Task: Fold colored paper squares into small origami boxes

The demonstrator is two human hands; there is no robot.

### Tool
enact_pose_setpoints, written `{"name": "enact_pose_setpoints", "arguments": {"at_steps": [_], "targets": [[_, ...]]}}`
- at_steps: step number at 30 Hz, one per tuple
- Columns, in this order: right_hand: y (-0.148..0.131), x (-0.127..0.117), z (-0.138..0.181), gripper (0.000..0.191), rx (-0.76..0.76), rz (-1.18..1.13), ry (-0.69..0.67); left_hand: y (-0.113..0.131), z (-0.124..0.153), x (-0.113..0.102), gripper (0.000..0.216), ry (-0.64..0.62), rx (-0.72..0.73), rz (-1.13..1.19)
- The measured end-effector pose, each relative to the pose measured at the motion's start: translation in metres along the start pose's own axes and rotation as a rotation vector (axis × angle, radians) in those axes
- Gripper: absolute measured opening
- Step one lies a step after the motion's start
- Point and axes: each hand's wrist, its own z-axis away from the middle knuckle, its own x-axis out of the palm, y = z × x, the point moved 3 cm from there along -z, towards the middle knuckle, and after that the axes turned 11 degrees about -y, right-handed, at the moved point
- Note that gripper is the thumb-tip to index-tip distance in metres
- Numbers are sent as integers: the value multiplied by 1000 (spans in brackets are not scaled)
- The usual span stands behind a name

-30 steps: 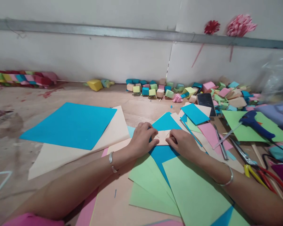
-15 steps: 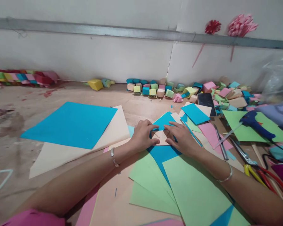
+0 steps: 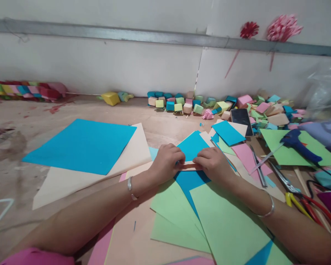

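Observation:
My left hand (image 3: 167,162) and my right hand (image 3: 213,163) meet at the middle of the table, fingers curled and pressing down on a small folded peach paper piece (image 3: 189,167). Only a thin strip of that piece shows between the two hands. It lies on a blue sheet (image 3: 193,145) that rests over several overlapping green sheets (image 3: 223,221). Each wrist wears a silver bangle.
A large blue sheet (image 3: 82,145) on a peach sheet lies to the left. Folded paper cubes (image 3: 182,105) line the wall, beside a phone (image 3: 240,118). A blue glue gun (image 3: 299,144), scissors (image 3: 300,197) and loose coloured papers crowd the right side. Paper flowers (image 3: 283,27) hang on the wall.
Both hands drew closer together over the peach piece. The piece was folded narrower, so much less of it shows than before.

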Motion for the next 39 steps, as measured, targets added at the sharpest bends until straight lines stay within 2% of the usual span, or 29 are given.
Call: {"name": "enact_pose_setpoints", "arguments": {"at_steps": [4,7,13,15,16,19,20,21,23,25,29,33,36,39], "targets": [[-14,-7,6,17,-50,164,-142,13,5,-4,28,-22,103,-186],[-22,-8,10,17,-79,250,-210,18,7,-4,34,-45,148,-223],[-28,-1,13,28,-72,276,-141,16,13,-1,16,-89,117,-200],[-25,-3,13,29,-33,275,-106,15,14,-3,12,-49,84,-87],[-23,-5,12,29,-2,280,-70,15,15,-4,16,10,55,14],[-17,-18,12,28,98,281,126,14,17,-7,41,241,-80,468],[-18,-23,13,28,115,274,203,15,17,-5,45,266,-112,643],[-20,-26,14,29,117,263,264,18,16,-2,47,260,-114,805],[-30,-29,17,31,80,252,320,29,15,5,44,115,-53,1005],[-44,-26,19,33,3,245,298,41,17,7,32,76,-4,985],[-66,-19,20,27,-123,198,285,51,23,4,27,105,-106,880],[-67,-23,14,24,-238,104,250,42,25,3,23,125,-167,1050],[-57,-35,12,28,-264,25,295,35,21,1,24,92,-88,1170],[-44,-49,13,30,-202,-82,401,35,17,-3,12,-40,36,1186]]}}
